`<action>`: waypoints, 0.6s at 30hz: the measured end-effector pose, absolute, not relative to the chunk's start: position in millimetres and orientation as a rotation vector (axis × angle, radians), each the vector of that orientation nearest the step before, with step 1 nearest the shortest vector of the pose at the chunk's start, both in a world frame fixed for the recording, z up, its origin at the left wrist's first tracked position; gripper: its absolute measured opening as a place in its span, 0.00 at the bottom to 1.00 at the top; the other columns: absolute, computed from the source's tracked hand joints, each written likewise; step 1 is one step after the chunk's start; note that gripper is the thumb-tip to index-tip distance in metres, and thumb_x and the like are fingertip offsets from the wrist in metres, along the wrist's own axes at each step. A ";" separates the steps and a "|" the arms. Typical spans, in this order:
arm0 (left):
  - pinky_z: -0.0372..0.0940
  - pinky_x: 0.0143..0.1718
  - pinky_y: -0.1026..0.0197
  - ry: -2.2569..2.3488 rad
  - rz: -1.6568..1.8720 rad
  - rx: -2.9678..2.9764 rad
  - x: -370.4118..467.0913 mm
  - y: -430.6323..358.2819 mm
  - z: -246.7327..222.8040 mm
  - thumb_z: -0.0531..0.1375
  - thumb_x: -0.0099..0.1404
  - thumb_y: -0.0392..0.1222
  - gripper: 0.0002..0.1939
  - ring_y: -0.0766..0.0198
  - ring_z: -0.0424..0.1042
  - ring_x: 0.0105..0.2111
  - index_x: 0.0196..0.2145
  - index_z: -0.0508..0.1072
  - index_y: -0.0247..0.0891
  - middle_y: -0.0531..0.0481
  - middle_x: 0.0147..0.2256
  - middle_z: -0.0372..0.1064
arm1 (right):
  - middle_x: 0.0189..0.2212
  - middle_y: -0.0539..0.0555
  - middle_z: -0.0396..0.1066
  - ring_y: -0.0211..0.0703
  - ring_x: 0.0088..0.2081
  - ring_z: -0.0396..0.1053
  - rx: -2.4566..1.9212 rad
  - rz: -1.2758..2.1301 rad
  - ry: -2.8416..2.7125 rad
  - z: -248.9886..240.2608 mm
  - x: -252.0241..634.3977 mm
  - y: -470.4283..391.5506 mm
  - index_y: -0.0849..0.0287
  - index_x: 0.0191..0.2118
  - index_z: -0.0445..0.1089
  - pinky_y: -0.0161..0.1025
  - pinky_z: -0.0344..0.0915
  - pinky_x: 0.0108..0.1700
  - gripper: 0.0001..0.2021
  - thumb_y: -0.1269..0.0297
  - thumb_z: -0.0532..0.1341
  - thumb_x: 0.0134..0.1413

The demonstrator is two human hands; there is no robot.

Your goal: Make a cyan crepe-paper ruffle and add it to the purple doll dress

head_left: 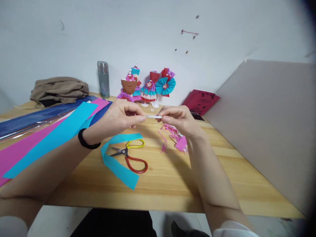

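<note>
A thin white strip is stretched level between my two hands, above the wooden table. My left hand pinches its left end between thumb and fingers. At the other end, my right hand pinches it the same way. Below my left hand lie scissors with one yellow and one red handle, blades apart, over a curved turquoise strip. Pink and white scraps lie beneath my right hand.
Long turquoise and pink sheets lie at the left, near a brown cloth. Small colourful paper dresses and a grey flask stand at the back. A red bag leans near the right panel.
</note>
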State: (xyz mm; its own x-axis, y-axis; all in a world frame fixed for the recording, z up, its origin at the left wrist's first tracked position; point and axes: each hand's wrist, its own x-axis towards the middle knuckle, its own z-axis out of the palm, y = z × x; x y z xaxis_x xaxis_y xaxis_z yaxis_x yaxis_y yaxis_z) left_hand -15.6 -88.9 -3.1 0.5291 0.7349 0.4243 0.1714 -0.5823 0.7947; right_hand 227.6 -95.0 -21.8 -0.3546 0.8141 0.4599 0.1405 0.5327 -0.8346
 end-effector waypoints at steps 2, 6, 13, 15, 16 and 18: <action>0.61 0.22 0.69 0.742 0.972 2.018 -15.6 -88.1 -2.9 0.63 0.60 0.39 0.07 0.70 0.67 0.21 0.26 0.77 0.33 0.51 0.21 0.71 | 0.26 0.49 0.75 0.36 0.30 0.69 -0.790 0.876 -1.819 -21.3 227.1 -96.0 0.54 0.31 0.81 0.36 0.64 0.33 0.08 0.56 0.72 0.49; 0.62 0.21 0.69 0.750 0.887 1.919 -14.1 -81.7 -6.5 0.63 0.61 0.40 0.09 0.70 0.67 0.20 0.25 0.76 0.33 0.51 0.19 0.69 | 0.27 0.49 0.75 0.36 0.30 0.70 -0.750 0.869 -1.825 -22.5 225.4 -97.2 0.54 0.32 0.81 0.36 0.65 0.33 0.08 0.56 0.71 0.50; 0.61 0.19 0.69 0.779 0.802 1.918 -14.7 -74.6 -8.7 0.65 0.60 0.42 0.13 0.71 0.66 0.17 0.21 0.73 0.35 0.53 0.17 0.67 | 0.27 0.50 0.74 0.37 0.30 0.69 -0.762 0.833 -1.866 -21.3 218.5 -102.6 0.54 0.32 0.80 0.37 0.65 0.35 0.10 0.53 0.71 0.51; 0.61 0.18 0.68 0.768 0.770 1.930 -16.5 -72.9 -8.6 0.66 0.59 0.46 0.16 0.70 0.66 0.17 0.19 0.72 0.36 0.53 0.17 0.67 | 0.26 0.50 0.73 0.38 0.30 0.68 -0.756 0.858 -1.873 -20.2 217.2 -103.6 0.55 0.32 0.80 0.38 0.65 0.34 0.12 0.51 0.71 0.50; 0.61 0.19 0.67 0.768 0.755 1.945 -17.3 -72.2 -8.7 0.66 0.59 0.47 0.17 0.69 0.67 0.17 0.19 0.71 0.36 0.52 0.18 0.67 | 0.26 0.51 0.73 0.38 0.29 0.68 -0.750 0.871 -1.875 -20.0 216.9 -103.7 0.55 0.31 0.80 0.38 0.65 0.33 0.12 0.51 0.71 0.49; 0.61 0.19 0.66 0.775 0.739 1.975 -17.9 -71.9 -9.0 0.67 0.58 0.48 0.17 0.68 0.67 0.18 0.19 0.70 0.36 0.52 0.18 0.68 | 0.26 0.51 0.73 0.39 0.30 0.68 -0.739 0.888 -1.885 -20.2 216.8 -103.7 0.55 0.31 0.80 0.38 0.65 0.32 0.13 0.49 0.71 0.49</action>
State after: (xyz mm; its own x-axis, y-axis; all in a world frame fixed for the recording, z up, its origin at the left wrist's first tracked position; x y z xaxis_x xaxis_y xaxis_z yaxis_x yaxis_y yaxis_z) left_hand -17.9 -71.9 -9.0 0.6309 0.7494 0.2009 0.2361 -0.4321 0.8704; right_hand 216.8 -103.7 -20.2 -0.4186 0.7771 0.4699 0.1328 0.5643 -0.8148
